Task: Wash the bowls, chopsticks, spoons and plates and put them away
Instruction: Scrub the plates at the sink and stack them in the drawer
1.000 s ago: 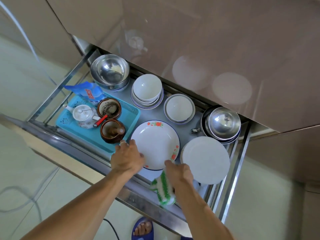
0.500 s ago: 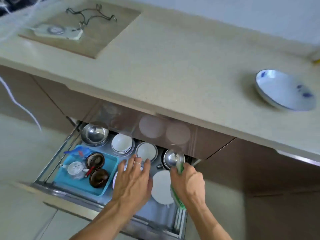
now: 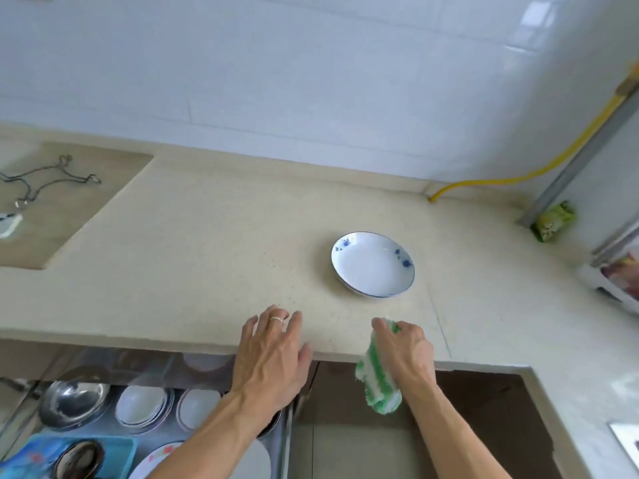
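Plates are what I look at first: one white plate with blue marks (image 3: 372, 264) lies flat on the beige counter (image 3: 207, 243), beyond both hands and nearer to my right one, touching neither. My left hand (image 3: 273, 350) is above the counter edge with its fingers straight and a little spread, holding nothing; I cannot tell if the fingertips touch the surface. There is a ring (image 3: 276, 319) on one finger. My right hand (image 3: 403, 347) has its fingers curled around a green and white cloth (image 3: 377, 378), which hangs down below the counter edge; the fingers are mostly hidden behind the cloth and the back of the hand. Below the counter the open drawer (image 3: 285, 440) is visible only in part, because my left forearm crosses it and the picture cuts it at the bottom. In it I see a steel bowl (image 3: 74, 399), a stack of white bowls (image 3: 143, 404) and another white bowl (image 3: 198, 407) beside it. A blue tray (image 3: 114, 447) with a brown pot (image 3: 79, 459) is cut off at the lower edge, and a plate with a red pattern (image 3: 157, 461) is half hidden under my arm. At the far left, a wire object (image 3: 52, 174) lies on a recessed panel; I cannot tell what it is. A yellow hose (image 3: 518, 174) runs along the wall on the right.
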A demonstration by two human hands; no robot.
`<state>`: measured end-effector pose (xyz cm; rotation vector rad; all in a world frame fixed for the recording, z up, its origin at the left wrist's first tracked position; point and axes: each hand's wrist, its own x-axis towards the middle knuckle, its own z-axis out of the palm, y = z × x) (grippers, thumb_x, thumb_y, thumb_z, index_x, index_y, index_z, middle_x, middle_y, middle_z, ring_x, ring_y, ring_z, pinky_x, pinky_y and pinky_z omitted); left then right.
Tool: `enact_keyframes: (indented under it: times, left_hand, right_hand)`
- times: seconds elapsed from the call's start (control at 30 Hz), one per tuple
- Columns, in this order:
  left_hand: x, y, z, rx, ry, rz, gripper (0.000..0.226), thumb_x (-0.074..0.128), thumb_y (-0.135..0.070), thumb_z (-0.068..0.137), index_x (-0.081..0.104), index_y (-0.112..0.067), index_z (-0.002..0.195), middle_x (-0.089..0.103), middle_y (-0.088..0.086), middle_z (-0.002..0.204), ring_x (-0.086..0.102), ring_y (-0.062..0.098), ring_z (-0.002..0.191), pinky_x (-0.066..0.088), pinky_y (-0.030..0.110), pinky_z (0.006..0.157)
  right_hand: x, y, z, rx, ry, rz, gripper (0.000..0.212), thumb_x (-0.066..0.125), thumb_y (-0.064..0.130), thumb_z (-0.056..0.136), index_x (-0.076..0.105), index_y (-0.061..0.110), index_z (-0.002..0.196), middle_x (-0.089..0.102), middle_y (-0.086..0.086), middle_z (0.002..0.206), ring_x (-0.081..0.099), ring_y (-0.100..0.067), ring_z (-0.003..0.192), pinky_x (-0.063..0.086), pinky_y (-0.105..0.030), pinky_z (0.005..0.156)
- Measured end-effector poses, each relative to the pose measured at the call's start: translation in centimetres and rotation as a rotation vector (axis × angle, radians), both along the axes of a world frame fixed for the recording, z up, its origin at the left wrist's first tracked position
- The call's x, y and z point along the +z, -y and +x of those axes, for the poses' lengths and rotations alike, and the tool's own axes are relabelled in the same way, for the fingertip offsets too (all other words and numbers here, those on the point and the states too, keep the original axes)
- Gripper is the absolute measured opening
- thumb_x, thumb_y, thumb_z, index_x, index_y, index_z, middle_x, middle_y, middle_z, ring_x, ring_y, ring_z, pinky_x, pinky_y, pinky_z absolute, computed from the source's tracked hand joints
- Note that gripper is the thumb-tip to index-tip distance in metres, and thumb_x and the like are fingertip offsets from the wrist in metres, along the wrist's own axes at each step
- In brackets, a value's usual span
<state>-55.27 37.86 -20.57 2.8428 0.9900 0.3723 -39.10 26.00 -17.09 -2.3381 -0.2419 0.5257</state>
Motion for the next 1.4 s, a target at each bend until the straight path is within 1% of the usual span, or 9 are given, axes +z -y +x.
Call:
enact_keyframes:
  times: [0.17,0.27,0.33,0.43,0.53,0.7,0.97,1.23,1.4]
  left_hand:
    - [0.6,-0.6,7.7,0.075,0.029,-0.067,0.041,0.070,-0.039,0.083,0.066,-0.013,0.115,0.069,0.005,0.103,0.064,0.026,0.102,0.052,0.042,0.079]
    - [0.7,-1.7,12.3,0.190,0.010,-0.173,0.050,0.046,-0.047,0.098,0.048,-0.018,0.138,0.060,0.002,0.126,0.054,0.024,0.117,0.044,0.038,0.090]
    - [0.4,-2.6,14.8,0.255,0.012,-0.253,0.050,0.040,-0.050,0.100,0.042,-0.020,0.140,0.055,0.002,0.131,0.050,0.024,0.122,0.040,0.037,0.093]
    - [-0.1,-3.7,17.1,0.332,0.005,-0.377,0.050,0.050,-0.049,0.096,0.041,-0.019,0.135,0.057,0.003,0.126,0.054,0.025,0.118,0.043,0.038,0.092]
    - [-1.0,-4.3,18.5,0.355,0.025,-0.518,0.058,0.062,-0.043,0.090,0.041,-0.017,0.137,0.060,0.002,0.125,0.058,0.025,0.113,0.048,0.036,0.087]
    - [-1.0,-5.0,19.3,0.418,0.128,-0.717,0.057,0.066,-0.020,0.082,0.046,-0.015,0.135,0.057,0.004,0.123,0.054,0.024,0.113,0.048,0.033,0.089]
    - [1.3,-3.7,18.2,0.373,0.176,-0.686,0.059,0.065,-0.017,0.079,0.046,-0.017,0.135,0.058,0.002,0.122,0.054,0.023,0.111,0.050,0.035,0.089]
    - [6.1,0.9,16.7,0.235,0.265,-0.689,0.058,0.072,-0.018,0.077,0.048,-0.017,0.130,0.060,-0.001,0.115,0.057,0.020,0.101,0.046,0.025,0.072]
    - [9.8,5.0,16.9,0.099,0.270,-0.711,0.056,0.072,-0.017,0.073,0.049,-0.017,0.124,0.060,-0.002,0.111,0.058,0.021,0.098,0.051,0.032,0.077]
  right_hand:
    - [-0.2,-0.9,8.9,0.004,-0.087,-0.037,0.041,0.054,0.045,0.093,0.064,0.005,0.093,0.059,-0.008,0.079,0.054,-0.018,0.066,0.038,-0.024,0.052]
    - [-0.7,-2.2,14.2,0.026,-0.148,-0.089,0.044,0.058,0.048,0.089,0.065,0.004,0.094,0.064,-0.011,0.083,0.060,-0.022,0.068,0.040,-0.025,0.051]
    - [-1.4,-2.9,16.8,0.044,-0.204,-0.115,0.043,0.062,0.047,0.085,0.067,0.005,0.091,0.067,-0.011,0.082,0.062,-0.023,0.066,0.042,-0.023,0.050]
    - [-2.4,-3.4,18.9,0.086,-0.251,-0.123,0.042,0.069,0.046,0.081,0.068,0.005,0.087,0.066,-0.008,0.076,0.062,-0.023,0.062,0.045,-0.023,0.050]
    - [-3.3,-3.9,20.1,0.170,-0.294,-0.139,0.040,0.074,0.047,0.079,0.069,0.008,0.082,0.071,-0.009,0.078,0.068,-0.024,0.067,0.051,-0.027,0.054]
    - [-3.8,-5.1,20.7,0.204,-0.347,-0.118,0.020,0.072,0.025,0.078,0.068,0.006,0.084,0.072,-0.013,0.082,0.072,-0.030,0.074,0.060,-0.040,0.065]
    - [-2.4,-2.5,19.0,0.159,-0.402,-0.009,0.018,0.069,0.018,0.077,0.069,0.001,0.083,0.074,-0.019,0.082,0.074,-0.036,0.078,0.060,-0.055,0.068]
    - [4.2,3.7,16.0,0.076,-0.286,0.066,0.015,0.064,0.016,0.083,0.067,0.002,0.084,0.074,-0.020,0.088,0.073,-0.036,0.084,0.060,-0.048,0.073]
    - [7.3,10.2,14.2,-0.050,-0.285,0.118,0.016,0.064,0.017,0.085,0.062,0.002,0.084,0.070,-0.014,0.080,0.072,-0.031,0.078,0.058,-0.039,0.068]
